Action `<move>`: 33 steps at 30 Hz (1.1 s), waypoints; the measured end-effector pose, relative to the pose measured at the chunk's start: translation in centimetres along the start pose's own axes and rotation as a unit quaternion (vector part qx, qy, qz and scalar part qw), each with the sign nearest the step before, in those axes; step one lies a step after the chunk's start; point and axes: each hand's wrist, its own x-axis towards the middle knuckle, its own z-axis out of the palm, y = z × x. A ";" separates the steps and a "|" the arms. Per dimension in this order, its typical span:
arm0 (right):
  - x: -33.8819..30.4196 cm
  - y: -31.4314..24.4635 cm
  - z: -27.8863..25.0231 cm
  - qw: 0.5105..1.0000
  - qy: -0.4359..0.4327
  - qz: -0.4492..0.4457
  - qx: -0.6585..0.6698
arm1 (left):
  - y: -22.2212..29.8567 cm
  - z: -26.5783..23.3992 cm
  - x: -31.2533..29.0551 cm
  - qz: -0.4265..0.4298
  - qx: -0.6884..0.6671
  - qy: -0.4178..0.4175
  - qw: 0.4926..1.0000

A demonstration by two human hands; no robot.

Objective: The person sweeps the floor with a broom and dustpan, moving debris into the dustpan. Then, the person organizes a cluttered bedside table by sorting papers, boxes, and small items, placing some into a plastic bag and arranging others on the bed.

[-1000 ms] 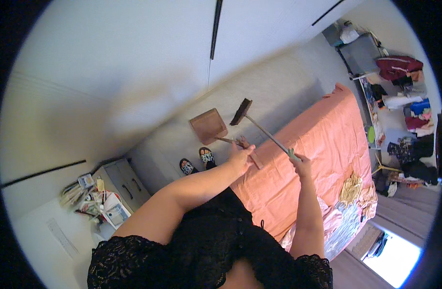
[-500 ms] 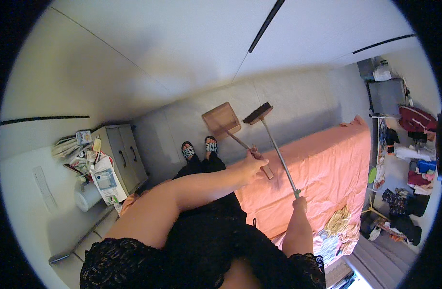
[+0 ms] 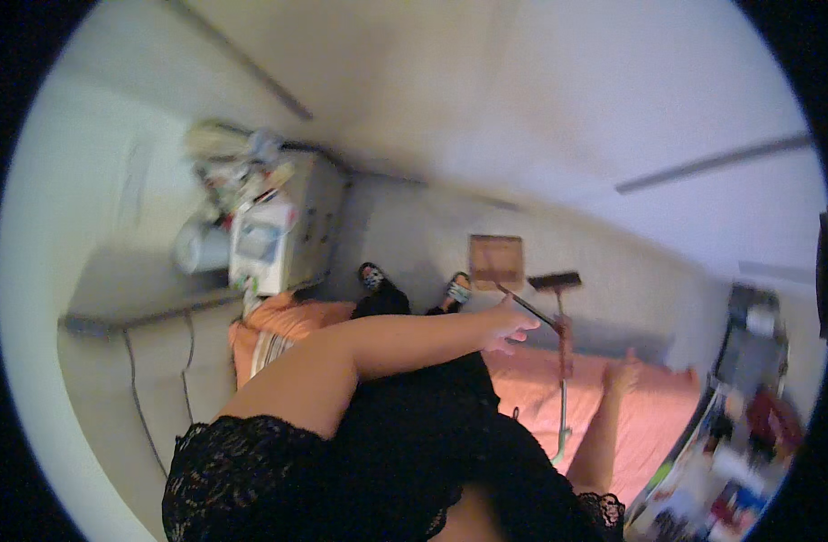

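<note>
My left hand point(image 3: 507, 326) reaches out with its fingers apart and nothing in it. Just beyond it lies the handle of a brown, boxy dustpan point(image 3: 497, 260), whose pan is on the floor. A broom with a dark bristle head point(image 3: 555, 281) and a long grey pole point(image 3: 562, 420) stands beside it, slanting against the bed. The dustpan's reddish handle end seems to cross the pole, though blur hides the contact. To the right of the pole, apart from it, my right hand point(image 3: 622, 372) is over the bed, empty, thumb raised and fingers smeared.
The bed point(image 3: 644, 411) has a peach sheet, with an orange pillow point(image 3: 297, 318) by its headboard point(image 3: 152, 325). A bedside cabinet point(image 3: 315, 221) loaded with papers and small items stands at left. Clothes point(image 3: 734, 488) are heaped at far right. My feet are on the grey floor.
Both hands have let go: the left of the dustpan's handle, the right of the broom's pole. The right hand has moved away to the right. The view has turned.
</note>
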 end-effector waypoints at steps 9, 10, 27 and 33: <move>-15.5 -41.0 -22.7 0.729 0.020 -0.571 0.376 | 1.0 -25.8 -12.9 0.242 -0.266 0.117 0.926; -17.6 -44.5 -22.3 0.703 0.008 -0.616 0.356 | 0.3 -28.4 -14.1 0.263 -0.296 0.096 0.913; -36.7 -74.9 -3.2 0.615 -0.400 -0.660 0.160 | -4.4 -48.5 -23.7 0.283 -0.421 0.415 0.755; -36.0 -79.9 -2.2 0.634 -0.400 -0.653 0.102 | -0.8 -61.4 -20.7 0.305 -0.067 0.685 0.658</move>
